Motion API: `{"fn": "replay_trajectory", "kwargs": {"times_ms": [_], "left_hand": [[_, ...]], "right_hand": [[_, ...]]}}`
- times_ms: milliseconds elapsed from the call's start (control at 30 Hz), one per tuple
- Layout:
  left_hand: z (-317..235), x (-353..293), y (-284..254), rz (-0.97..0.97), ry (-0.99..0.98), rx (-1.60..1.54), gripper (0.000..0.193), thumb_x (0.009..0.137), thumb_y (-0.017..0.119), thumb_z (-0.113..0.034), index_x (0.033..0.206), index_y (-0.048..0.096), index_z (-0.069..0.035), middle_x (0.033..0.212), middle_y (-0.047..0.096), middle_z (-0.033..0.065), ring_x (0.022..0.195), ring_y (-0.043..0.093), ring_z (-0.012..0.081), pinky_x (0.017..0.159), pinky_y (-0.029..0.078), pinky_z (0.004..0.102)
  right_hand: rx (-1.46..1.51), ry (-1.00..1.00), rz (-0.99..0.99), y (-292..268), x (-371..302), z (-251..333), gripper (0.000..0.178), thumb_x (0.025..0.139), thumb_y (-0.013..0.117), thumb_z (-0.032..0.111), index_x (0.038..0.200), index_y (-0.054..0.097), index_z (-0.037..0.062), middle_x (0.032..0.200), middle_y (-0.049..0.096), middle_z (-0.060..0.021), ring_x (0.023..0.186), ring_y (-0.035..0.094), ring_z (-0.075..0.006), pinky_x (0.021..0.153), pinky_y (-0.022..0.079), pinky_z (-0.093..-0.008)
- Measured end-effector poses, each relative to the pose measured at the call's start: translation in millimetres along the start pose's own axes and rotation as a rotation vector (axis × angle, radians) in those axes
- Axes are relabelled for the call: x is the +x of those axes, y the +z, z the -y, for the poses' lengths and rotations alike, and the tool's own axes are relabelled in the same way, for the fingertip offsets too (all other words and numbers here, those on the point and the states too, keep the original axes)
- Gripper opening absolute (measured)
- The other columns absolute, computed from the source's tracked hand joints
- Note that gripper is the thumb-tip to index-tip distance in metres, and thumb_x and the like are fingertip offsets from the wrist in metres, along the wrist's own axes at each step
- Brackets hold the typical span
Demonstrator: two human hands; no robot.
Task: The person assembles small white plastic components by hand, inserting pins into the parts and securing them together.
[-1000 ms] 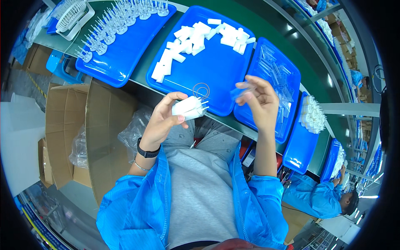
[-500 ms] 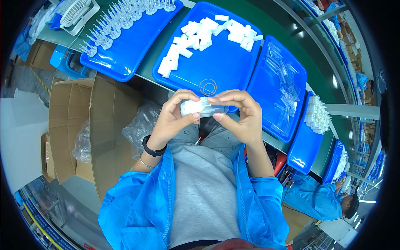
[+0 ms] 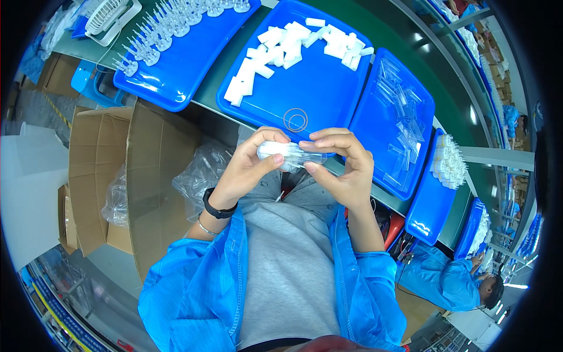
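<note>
In front of my lap, both hands hold a clear plastic tube point(image 3: 298, 156) with a white piece inside its left end. My left hand point(image 3: 246, 165) is closed around the white-filled end, thumb below and fingers on top. The fingers and thumb of my right hand point(image 3: 347, 167) pinch the clear end from above and below. The tube lies almost level. Just beyond my hands is a blue tray point(image 3: 319, 91) with a heap of white blocks point(image 3: 281, 50) and two thin brown rings point(image 3: 295, 120) near its front edge.
Left, a blue tray point(image 3: 170, 82) bears clear spiked parts point(image 3: 158, 35). On the right, another blue tray point(image 3: 375, 126) holds clear plastic pieces point(image 3: 404, 111); beyond it stand clustered white parts point(image 3: 448, 161). A cardboard box point(image 3: 158, 176) and plastic bag point(image 3: 202, 173) are at my left. A co-worker point(image 3: 448, 276) sits at right.
The tube has shifted slightly right and turned a little in my hands, both still on it. My right fingers have lifted and straightened somewhat. The trays appear almost unchanged.
</note>
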State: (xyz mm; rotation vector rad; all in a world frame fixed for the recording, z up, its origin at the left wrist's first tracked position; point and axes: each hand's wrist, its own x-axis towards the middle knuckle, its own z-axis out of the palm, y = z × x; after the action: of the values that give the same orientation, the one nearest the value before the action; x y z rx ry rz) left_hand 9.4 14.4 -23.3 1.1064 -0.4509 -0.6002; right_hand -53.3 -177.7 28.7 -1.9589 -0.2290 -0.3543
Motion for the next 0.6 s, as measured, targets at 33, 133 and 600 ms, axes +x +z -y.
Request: {"fn": "replay_trajectory", "kwargs": {"times_ms": [33,133,600], "left_hand": [[1.4,0.1,-0.1,-0.006,0.013,0.016,0.021,0.09,0.061,-0.011,0.109,0.056,-0.004,0.112,0.051,0.0053,0.104,0.054,0.0142,0.087,0.048,0.028],[2.7,0.6,3.9,-0.028,0.038,0.0,0.022,0.092,0.059,-0.012,0.112,0.054,-0.004,0.113,0.052,0.0054,0.105,0.052,0.0133,0.089,0.044,0.0277],[5.9,0.5,5.4,0.019,0.046,0.182,0.025,0.097,0.05,-0.019,0.116,0.05,-0.003,0.113,0.048,0.0079,0.109,0.047,0.0152,0.094,0.039,0.0304]], "right_hand": [[-0.031,-0.025,-0.01,-1.4,-0.2,-0.8,0.036,0.069,0.073,-0.006,0.101,0.058,0.002,0.102,0.064,-0.015,0.095,0.067,-0.0248,0.085,0.054,-0.0342],[0.008,0.039,-0.074,0.5,-1.9,2.8,0.033,0.068,0.076,-0.001,0.098,0.061,0.0039,0.1,0.067,-0.0113,0.096,0.065,-0.0209,0.085,0.052,-0.0317],[0.242,0.08,-0.186,11.6,-7.3,-4.2,0.034,0.07,0.076,-0.001,0.099,0.059,0.0013,0.098,0.068,-0.0136,0.098,0.066,-0.0211,0.087,0.051,-0.0322]]}}
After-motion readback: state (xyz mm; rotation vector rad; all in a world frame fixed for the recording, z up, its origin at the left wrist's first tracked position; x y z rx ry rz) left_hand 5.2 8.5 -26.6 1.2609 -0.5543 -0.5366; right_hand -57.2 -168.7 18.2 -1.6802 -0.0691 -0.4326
